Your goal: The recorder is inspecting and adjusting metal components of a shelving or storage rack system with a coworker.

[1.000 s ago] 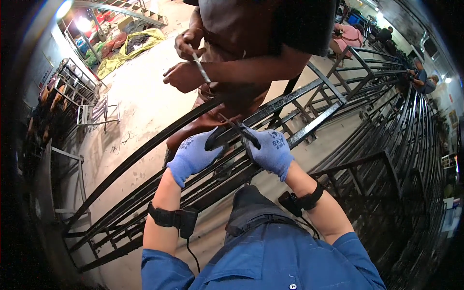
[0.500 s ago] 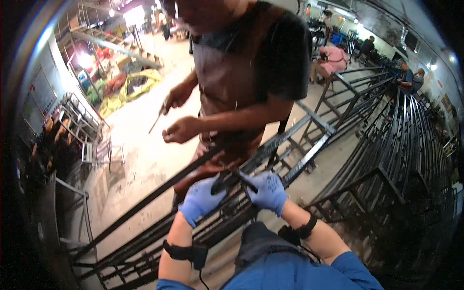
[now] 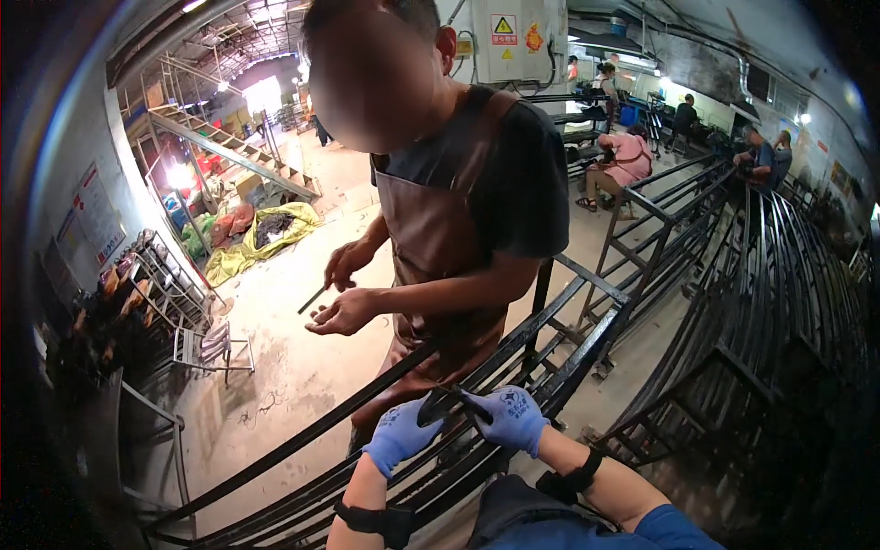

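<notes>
Workshop view from above. A co-worker in a brown apron (image 3: 440,238) stands across the frame (image 3: 550,353), holding a thin rod (image 3: 312,299) between bare hands. More black frames (image 3: 779,275) stack at right; a yellow tarp (image 3: 261,240) lies on the floor at left. Left hand (image 3: 399,438) and right hand (image 3: 509,417), both in blue gloves, close together on a dark, curved tool (image 3: 442,403), just above the frame's black bars. Its exact form cannot be told.

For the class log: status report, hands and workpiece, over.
Left hand and right hand gloved, both gripping a dark tool. Tool over black metal frame. Co-worker's hands beyond, apart.
</notes>
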`<state>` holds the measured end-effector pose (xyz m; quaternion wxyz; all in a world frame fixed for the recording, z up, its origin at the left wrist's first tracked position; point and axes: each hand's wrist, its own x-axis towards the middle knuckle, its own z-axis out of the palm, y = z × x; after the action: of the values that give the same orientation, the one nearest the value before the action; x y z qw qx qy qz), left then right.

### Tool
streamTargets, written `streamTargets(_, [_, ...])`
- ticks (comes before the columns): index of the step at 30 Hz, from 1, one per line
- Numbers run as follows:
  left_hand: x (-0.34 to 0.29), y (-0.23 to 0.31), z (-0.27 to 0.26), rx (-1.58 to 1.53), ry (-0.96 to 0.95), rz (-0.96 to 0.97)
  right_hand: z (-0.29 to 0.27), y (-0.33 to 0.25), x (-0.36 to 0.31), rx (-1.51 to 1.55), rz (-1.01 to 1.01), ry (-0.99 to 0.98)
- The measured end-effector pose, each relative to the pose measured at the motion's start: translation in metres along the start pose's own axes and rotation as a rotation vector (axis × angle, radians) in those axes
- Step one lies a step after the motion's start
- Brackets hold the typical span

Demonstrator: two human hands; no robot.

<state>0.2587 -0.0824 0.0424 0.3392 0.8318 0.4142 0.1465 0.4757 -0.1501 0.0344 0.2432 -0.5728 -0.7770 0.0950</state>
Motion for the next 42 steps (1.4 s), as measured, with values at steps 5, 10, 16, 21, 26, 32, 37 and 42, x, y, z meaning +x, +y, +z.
streamTargets(5, [0.001,-0.035,0.017,-0.186,0.015,-0.091,0.000,0.010,-0.002,0.239,-0.130,0.172])
streamTargets(10, [0.003,-0.018,0.014,-0.285,-0.023,-0.119,-0.036,0.038,-0.032,1.167,0.155,0.306])
streamTargets(16, [0.003,0.000,0.009,-0.291,-0.030,-0.131,-0.067,0.077,-0.027,1.448,0.195,0.593])
streamTargets(21, [0.004,-0.031,0.018,-0.314,-0.032,-0.150,-0.071,0.078,-0.012,1.650,0.093,0.622])
streamTargets(26, [0.003,-0.018,0.014,-0.275,0.000,-0.079,-0.086,0.080,0.026,1.568,0.006,0.625])
streamTargets(32, [0.001,0.008,0.004,-0.164,0.033,-0.027,-0.083,0.078,0.041,1.602,-0.068,0.578])
streamTargets(37, [-0.002,0.002,0.002,-0.120,0.017,-0.054,-0.064,0.088,0.040,1.624,0.095,0.742])
streamTargets(42, [-0.002,-0.007,0.002,-0.143,-0.003,-0.108,-0.063,0.082,0.045,1.491,0.201,0.811])
